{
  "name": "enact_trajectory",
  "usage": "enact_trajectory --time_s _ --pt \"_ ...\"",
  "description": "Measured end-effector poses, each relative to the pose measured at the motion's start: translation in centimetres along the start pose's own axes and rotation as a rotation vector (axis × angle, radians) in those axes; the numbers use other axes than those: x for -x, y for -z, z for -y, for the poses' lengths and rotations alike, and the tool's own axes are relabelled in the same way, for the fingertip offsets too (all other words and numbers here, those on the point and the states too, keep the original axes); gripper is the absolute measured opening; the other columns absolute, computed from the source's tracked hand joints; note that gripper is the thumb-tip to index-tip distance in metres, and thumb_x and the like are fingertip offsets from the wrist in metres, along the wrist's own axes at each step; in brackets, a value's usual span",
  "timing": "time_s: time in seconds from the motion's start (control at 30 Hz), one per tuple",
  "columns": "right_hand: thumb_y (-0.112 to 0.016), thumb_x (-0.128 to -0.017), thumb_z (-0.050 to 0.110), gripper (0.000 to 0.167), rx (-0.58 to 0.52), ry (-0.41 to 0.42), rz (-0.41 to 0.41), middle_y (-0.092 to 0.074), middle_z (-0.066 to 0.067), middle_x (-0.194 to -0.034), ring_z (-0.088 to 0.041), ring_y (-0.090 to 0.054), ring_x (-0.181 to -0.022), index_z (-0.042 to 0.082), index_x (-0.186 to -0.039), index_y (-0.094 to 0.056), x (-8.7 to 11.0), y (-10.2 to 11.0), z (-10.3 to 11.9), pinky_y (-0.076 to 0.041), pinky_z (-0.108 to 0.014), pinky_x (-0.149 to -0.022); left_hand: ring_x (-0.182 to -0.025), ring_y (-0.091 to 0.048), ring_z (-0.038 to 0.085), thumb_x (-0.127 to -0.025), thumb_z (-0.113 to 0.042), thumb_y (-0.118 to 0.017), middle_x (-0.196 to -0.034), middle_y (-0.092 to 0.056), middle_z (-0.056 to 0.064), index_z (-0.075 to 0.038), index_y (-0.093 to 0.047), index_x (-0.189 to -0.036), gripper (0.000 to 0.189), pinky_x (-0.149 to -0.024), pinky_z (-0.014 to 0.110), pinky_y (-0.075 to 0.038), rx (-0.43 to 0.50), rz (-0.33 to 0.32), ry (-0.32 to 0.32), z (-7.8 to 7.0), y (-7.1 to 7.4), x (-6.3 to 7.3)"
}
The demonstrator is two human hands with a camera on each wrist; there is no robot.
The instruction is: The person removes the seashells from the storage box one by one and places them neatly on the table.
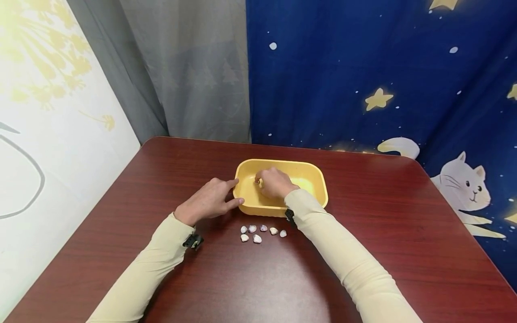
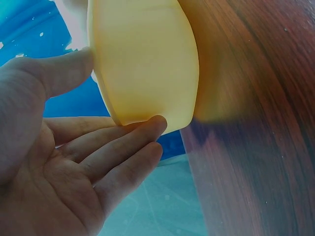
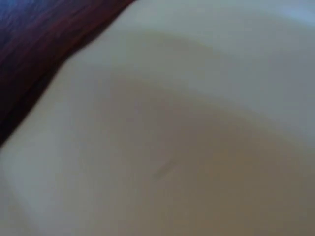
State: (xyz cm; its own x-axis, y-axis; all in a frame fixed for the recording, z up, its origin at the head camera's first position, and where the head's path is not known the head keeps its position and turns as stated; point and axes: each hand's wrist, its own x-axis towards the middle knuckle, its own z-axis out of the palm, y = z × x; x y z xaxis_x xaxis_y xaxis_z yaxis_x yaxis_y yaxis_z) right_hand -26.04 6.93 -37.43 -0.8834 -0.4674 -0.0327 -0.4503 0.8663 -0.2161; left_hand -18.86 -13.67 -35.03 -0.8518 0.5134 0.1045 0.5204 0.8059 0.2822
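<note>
A yellow plastic basin [image 1: 258, 210] stands on the table. At its left end, my left hand [image 1: 210, 200] touches the rim with thumb and fingers spread; in the left wrist view the fingers [image 2: 130, 147] lie nearly straight along the basin's outer wall [image 2: 147, 64]. My right hand [image 1: 274, 183] reaches down inside, its fingers bent toward the bottom. Whether a small thing is between those fingertips is too small to tell. Several small whitish and purplish seashells [image 1: 257, 239] lie on the table in front of the basin. The right wrist view shows only the basin's blurred wall [image 3: 147, 147].
The dark red-brown wooden table [image 1: 194, 166] extends on all sides of the basin. Behind it hang a grey curtain [image 1: 194, 67] and a blue one [image 1: 323, 80] with stars and a cat. A white patterned surface [image 1: 60, 134] borders the left side.
</note>
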Motion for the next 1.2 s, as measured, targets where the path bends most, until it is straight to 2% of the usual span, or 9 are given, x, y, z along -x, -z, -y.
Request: enact_trajectory --time_s 0.1,0.3,0.37,0.47,0.6,0.83,1.2 --pt "-0.067 -0.090 0.012 0.023 0.011 0.001 0.012 -0.073 -0.006 -0.117 -0.023 -0.066 -0.104 0.016 -0.111 -0.076 0.09 0.01 -0.01 -0.057 -0.040 -0.083 -0.070 -0.060 0.016 -0.093 -0.036 -0.071 -0.082 -0.072 0.012 0.007 -0.058 -0.136 0.062 -0.067 0.031 -0.051 -0.001 0.006 0.008 -0.06 0.05 0.00" --pt "-0.073 -0.089 0.016 0.004 0.003 0.015 -0.048 -0.072 -0.005 -0.094 -0.021 -0.062 -0.085 0.013 -0.088 -0.076 0.17 0.11 -0.06 -0.054 -0.036 -0.071 -0.072 -0.061 0.016 -0.093 -0.036 -0.070 -0.087 -0.074 0.014 0.007 -0.057 -0.136 0.062 -0.069 0.032 -0.053 -0.002 0.008 0.004 -0.17 0.09 -0.06" --pt "-0.075 -0.087 0.016 0.004 0.000 0.014 -0.065 -0.072 -0.006 -0.095 -0.022 -0.062 -0.084 0.013 -0.089 -0.074 0.18 0.15 -0.04 -0.054 -0.036 -0.071 -0.073 -0.062 0.017 -0.093 -0.036 -0.071 -0.089 -0.074 0.015 0.007 -0.058 -0.136 0.062 -0.071 0.032 -0.054 -0.005 0.004 0.004 -0.25 0.17 -0.03" --pt "-0.076 -0.087 0.016 0.013 0.000 0.007 -0.073 -0.073 -0.009 -0.105 -0.025 -0.066 -0.092 0.013 -0.099 -0.074 0.18 0.21 0.03 -0.056 -0.040 -0.076 -0.074 -0.063 0.017 -0.093 -0.036 -0.071 -0.093 -0.075 0.016 0.006 -0.058 -0.136 0.061 -0.071 0.033 -0.054 -0.007 0.001 0.005 -0.32 0.29 0.00" --pt "-0.073 -0.089 0.015 0.019 0.011 -0.006 -0.045 -0.073 -0.009 -0.116 -0.026 -0.067 -0.103 0.015 -0.108 -0.075 0.15 0.20 0.04 -0.058 -0.044 -0.082 -0.074 -0.063 0.017 -0.093 -0.036 -0.071 -0.094 -0.075 0.016 0.006 -0.058 -0.135 0.061 -0.071 0.033 -0.054 -0.004 0.004 0.007 -0.31 0.36 -0.02" --pt "-0.069 -0.089 0.010 0.012 0.030 0.014 -0.025 -0.072 -0.004 -0.099 -0.021 -0.063 -0.091 0.017 -0.091 -0.079 -0.03 0.13 -0.04 -0.056 -0.037 -0.075 -0.075 -0.061 0.017 -0.094 -0.038 -0.070 -0.089 -0.074 0.015 0.005 -0.057 -0.137 0.063 -0.071 0.031 -0.053 -0.003 0.024 0.027 -0.22 0.36 -0.08" --pt "-0.070 -0.089 0.011 0.010 0.045 0.046 -0.026 -0.070 -0.002 -0.087 -0.019 -0.061 -0.083 0.016 -0.081 -0.075 0.32 0.30 -0.15 -0.053 -0.033 -0.066 -0.074 -0.061 0.016 -0.094 -0.038 -0.070 -0.087 -0.073 0.013 0.005 -0.056 -0.138 0.063 -0.070 0.030 -0.052 0.001 0.039 0.040 -0.34 0.22 0.01"
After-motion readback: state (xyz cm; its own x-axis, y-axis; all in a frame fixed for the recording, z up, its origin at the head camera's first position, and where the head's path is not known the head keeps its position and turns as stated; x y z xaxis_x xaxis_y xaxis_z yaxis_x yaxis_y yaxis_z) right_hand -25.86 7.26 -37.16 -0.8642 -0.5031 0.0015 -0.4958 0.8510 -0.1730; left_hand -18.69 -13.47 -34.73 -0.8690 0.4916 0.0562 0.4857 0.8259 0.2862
